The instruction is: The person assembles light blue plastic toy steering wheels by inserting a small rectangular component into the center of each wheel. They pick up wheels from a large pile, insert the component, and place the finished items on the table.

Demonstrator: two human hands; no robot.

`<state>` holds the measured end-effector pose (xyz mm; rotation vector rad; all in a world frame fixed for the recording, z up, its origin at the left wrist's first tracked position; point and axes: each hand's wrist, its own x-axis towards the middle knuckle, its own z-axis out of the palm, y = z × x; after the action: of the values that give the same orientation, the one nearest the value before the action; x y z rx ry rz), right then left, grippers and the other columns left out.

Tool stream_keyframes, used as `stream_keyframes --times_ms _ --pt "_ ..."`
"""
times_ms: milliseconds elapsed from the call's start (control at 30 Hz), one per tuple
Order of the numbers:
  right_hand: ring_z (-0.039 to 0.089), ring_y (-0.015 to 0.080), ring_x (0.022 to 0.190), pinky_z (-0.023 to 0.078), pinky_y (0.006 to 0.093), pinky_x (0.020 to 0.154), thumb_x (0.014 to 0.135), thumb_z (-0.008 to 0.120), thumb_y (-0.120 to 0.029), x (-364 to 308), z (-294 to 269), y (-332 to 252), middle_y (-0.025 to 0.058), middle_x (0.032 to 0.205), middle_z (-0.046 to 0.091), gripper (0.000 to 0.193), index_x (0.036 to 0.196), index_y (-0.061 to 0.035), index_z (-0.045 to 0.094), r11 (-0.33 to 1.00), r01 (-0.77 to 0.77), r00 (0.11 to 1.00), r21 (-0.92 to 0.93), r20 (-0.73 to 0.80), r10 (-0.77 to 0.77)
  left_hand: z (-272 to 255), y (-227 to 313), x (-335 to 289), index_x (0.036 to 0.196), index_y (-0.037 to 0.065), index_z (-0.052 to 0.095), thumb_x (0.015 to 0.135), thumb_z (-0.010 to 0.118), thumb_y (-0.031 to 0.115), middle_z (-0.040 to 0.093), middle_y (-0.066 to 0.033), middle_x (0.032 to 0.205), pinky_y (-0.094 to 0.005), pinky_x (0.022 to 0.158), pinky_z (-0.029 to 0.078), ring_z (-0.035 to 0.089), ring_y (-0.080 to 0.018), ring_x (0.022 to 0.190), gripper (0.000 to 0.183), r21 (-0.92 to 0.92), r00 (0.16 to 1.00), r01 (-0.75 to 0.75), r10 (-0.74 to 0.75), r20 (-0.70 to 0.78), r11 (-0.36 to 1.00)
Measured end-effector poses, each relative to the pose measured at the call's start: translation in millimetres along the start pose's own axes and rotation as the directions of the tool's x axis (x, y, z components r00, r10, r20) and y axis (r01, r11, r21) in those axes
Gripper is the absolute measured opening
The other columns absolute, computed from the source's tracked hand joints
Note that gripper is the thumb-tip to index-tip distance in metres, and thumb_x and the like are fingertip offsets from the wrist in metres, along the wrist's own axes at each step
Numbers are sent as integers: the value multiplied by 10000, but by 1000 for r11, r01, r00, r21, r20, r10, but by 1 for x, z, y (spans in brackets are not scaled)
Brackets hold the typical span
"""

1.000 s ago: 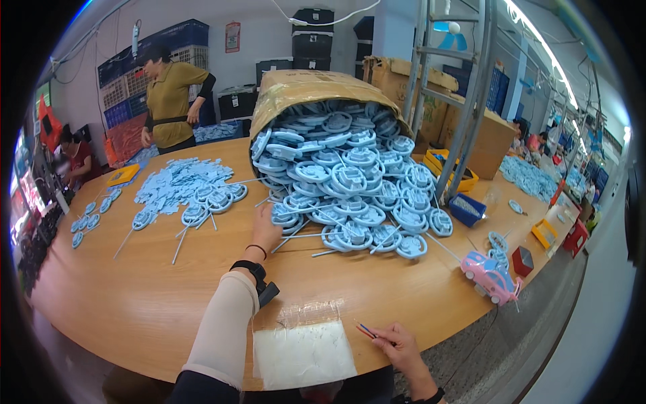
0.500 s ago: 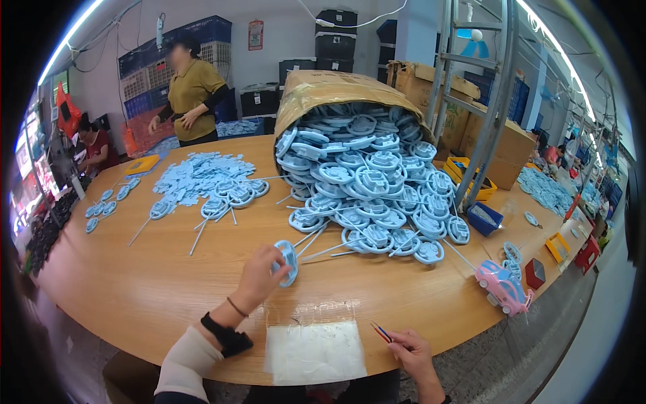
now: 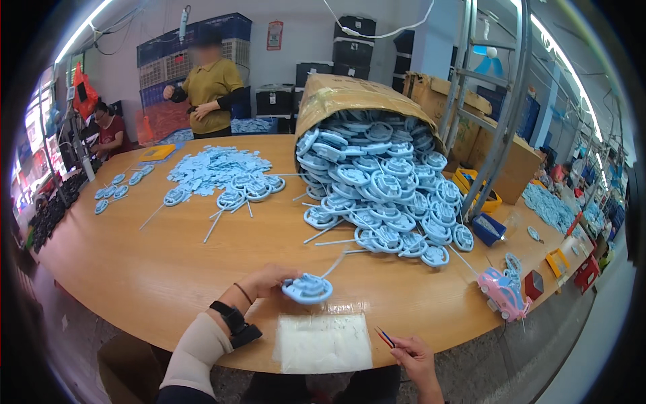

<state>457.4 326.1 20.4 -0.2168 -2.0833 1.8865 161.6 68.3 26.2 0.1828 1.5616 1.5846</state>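
Left hand (image 3: pixel 272 280) was clamped on the left rim of a round blue part (image 3: pixel 307 289), its stick (image 3: pixel 334 264) angled up to the right; fingers mostly hidden behind it, so exact grip couldn't be read. Part sat just beyond the white sheet (image 3: pixel 325 345); couldn't tell if it touched the worktop (image 3: pixel 134 269). Right hand (image 3: pixel 413 355) was pinched on a thin red-and-blue tool (image 3: pixel 385 338), tip up-left, just right of the sheet. Hands were apart. More blue parts (image 3: pixel 387 185) spilled from the carton (image 3: pixel 367 94) ahead.
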Motion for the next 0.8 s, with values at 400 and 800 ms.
stream_keyframes --times_ms 400,800 --pt "577 174 654 468 285 576 773 650 -31 5 17 -32 55 793 549 323 1073 -153 650 800 330 943 -502 144 -298 126 -47 -38 987 58 528 909 537 213 586 3 842 -260 673 517 586 -86 728 173 -171 959 -179 211 191 969" --pt "557 178 636 453 286 549 769 640 -38 8 -7 -37 36 763 523 302 1034 -182 665 762 348 937 -546 168 -307 155 -47 -24 985 32 523 894 564 183 610 -36 847 -266 678 513 603 -122 729 181 -215 958 -168 210 193 962"
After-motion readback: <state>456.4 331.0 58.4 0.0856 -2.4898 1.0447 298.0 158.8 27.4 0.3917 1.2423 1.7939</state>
